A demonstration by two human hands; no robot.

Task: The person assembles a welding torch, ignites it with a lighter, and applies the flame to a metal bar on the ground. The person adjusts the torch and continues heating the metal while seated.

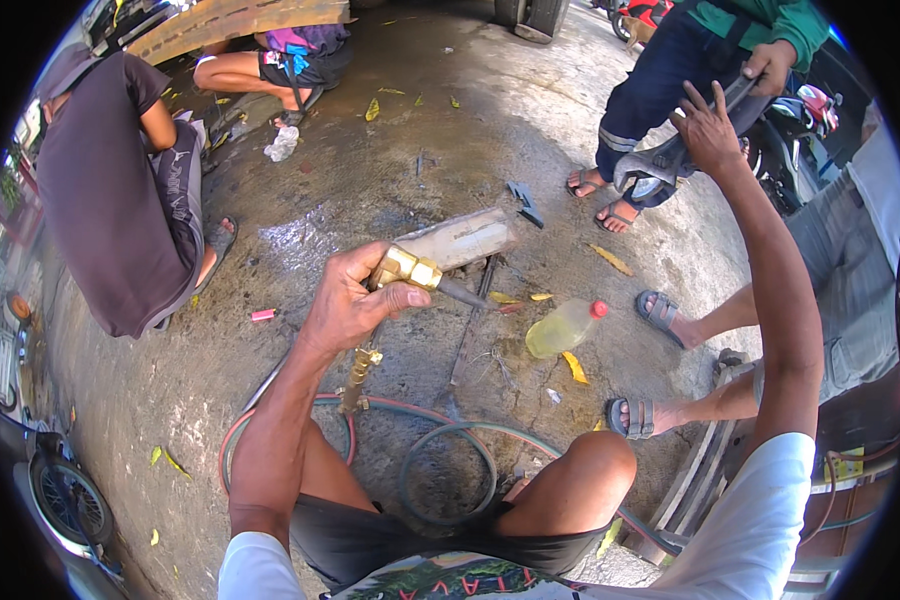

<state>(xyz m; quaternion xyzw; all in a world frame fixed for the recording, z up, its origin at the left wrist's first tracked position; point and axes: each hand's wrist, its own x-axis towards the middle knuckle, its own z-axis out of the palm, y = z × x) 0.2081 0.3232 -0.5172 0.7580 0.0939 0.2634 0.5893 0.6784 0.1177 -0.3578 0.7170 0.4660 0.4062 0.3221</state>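
My left hand point(355, 300) grips a brass fitting point(406, 270) with a dark metal nozzle pointing right, over a pale, worn flat piece point(470, 233) on the ground. A brass valve with hoses point(363, 375) hangs below it. My right hand point(708, 135) is raised with fingers apart beside a large grey wrench point(638, 172), which the hand of a person in green sleeves point(770, 65) holds; whether my fingertips touch it is unclear. A plastic bottle point(560, 333) of yellowish liquid with a red cap lies on the concrete, near a long thin metal bar point(468, 345).
A crouching person point(120, 200) is at left, another point(280, 70) at the back, and sandalled feet point(660, 317) at right. Coiled hoses point(450, 432) lie by my knees. Dark clamp-like pieces point(525, 205), wooden slats point(695, 480), a wheel point(65, 490) and motorcycles point(810, 120) are around.
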